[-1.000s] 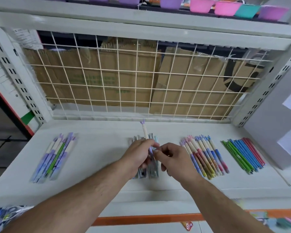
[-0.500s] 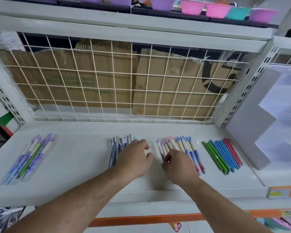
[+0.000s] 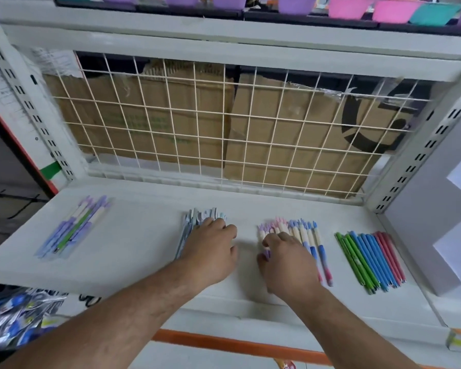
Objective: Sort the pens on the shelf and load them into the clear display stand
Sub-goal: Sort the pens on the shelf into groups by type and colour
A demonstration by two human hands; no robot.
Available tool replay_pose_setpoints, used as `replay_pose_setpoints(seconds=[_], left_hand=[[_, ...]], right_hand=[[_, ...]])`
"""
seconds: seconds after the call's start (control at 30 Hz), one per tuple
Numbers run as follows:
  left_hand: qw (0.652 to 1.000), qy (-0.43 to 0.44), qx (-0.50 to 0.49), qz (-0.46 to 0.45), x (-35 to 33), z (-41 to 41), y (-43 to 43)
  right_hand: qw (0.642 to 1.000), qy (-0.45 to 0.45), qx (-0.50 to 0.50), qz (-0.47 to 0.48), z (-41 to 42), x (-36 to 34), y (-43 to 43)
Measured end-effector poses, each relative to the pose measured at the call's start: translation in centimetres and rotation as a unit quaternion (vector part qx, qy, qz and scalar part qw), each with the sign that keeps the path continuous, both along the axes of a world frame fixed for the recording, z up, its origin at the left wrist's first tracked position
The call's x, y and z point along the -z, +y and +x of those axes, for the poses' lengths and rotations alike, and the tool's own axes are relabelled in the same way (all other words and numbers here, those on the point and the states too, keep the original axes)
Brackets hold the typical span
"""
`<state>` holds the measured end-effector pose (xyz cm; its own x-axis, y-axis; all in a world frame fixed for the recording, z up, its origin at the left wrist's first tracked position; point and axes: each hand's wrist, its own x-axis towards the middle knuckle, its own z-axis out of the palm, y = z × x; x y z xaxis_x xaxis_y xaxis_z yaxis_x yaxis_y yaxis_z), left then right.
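Observation:
Four groups of pens lie on the white shelf [image 3: 133, 243]. My left hand [image 3: 213, 246] rests with relaxed fingers on a pile of pale blue-grey pens [image 3: 194, 222] in the middle. My right hand [image 3: 288, 259] sits on the left part of a row of pastel pink, purple and blue pens [image 3: 310, 238]. Its fingers are curled and a purple pen end [image 3: 266, 253] shows between thumb and fingers. A purple and green bundle [image 3: 75, 230] lies at the far left. Thin green, blue and red pens [image 3: 370, 259] lie at the right. No clear display stand is in view.
A wire grid [image 3: 224, 129] with cardboard boxes behind it closes the back of the shelf. A white box [image 3: 423, 235] stands against the right upright. Coloured bowls [image 3: 391, 9] line the shelf above. Shiny packets [image 3: 14, 318] sit below at the lower left.
A second ago both hands held a purple-capped pen above the middle pile. My right hand has moved right onto the pastel row, and my left hand has dropped flat onto the middle pile.

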<state>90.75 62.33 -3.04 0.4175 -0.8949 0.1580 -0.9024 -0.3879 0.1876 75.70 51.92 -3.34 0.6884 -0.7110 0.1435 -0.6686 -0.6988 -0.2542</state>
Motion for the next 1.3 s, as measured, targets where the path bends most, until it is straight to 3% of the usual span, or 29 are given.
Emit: replay_pose_setpoints(seconds=[0.53, 0.93, 1.3], left_hand=[[0.998, 0.037, -0.043, -0.025, -1.2, 6.7, 7.1], [0.995, -0.003, -0.096, 0.039, 0.6, 18.4, 15.6], [0.976, -0.031, -0.180, 0.121, 1.5, 23.7, 18.0]], right_hand=[[0.996, -0.015, -0.082, 0.015, 8.6, -1.9, 5.6], [0.996, -0.017, -0.084, 0.028, 19.2, -0.5, 12.8], [0.996, 0.019, -0.075, 0.033, 22.1, -0.4, 15.2]])
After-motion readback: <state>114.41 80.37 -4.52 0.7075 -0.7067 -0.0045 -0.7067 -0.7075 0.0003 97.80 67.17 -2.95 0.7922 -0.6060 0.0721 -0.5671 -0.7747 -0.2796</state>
